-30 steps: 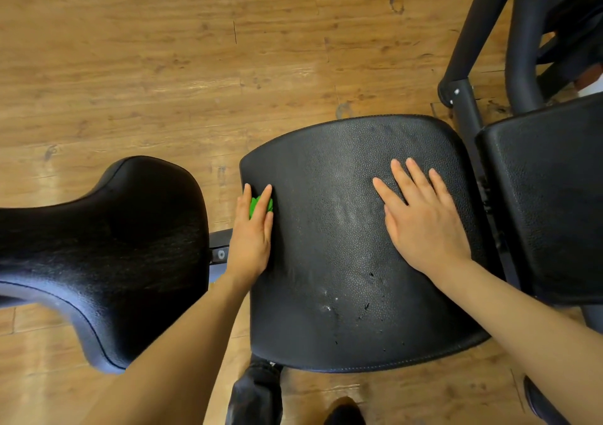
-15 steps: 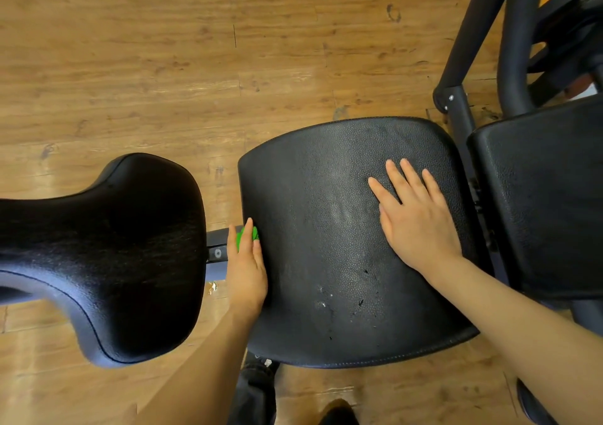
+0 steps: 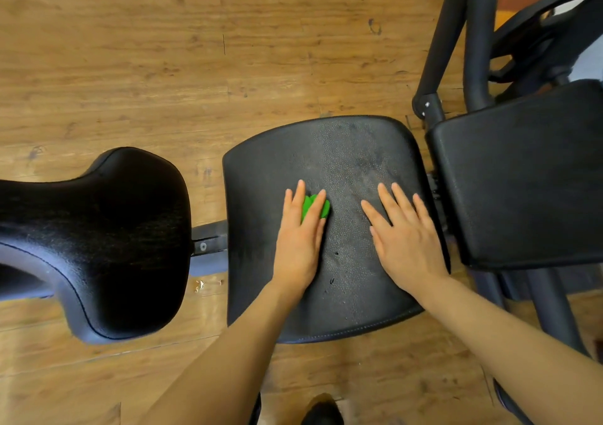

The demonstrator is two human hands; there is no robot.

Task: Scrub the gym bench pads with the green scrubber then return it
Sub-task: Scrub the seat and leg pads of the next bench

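Scrubbing mid-task: my left hand (image 3: pixel 298 242) presses the green scrubber (image 3: pixel 314 206) flat-fingered on the middle pad (image 3: pixel 342 150), my right hand (image 3: pixel 404 238) lies flat at three o'clock; other pads and the return remain.

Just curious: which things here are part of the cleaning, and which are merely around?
Part of the job:
scrubber
left hand
right hand
middle pad
left pad
right pad

Merely around:
floor
frame
shoe

A gym: padded black bench (image 3: pixel 326 163), steel frame (image 3: pixel 440 49), wood floor (image 3: pixel 130 49).
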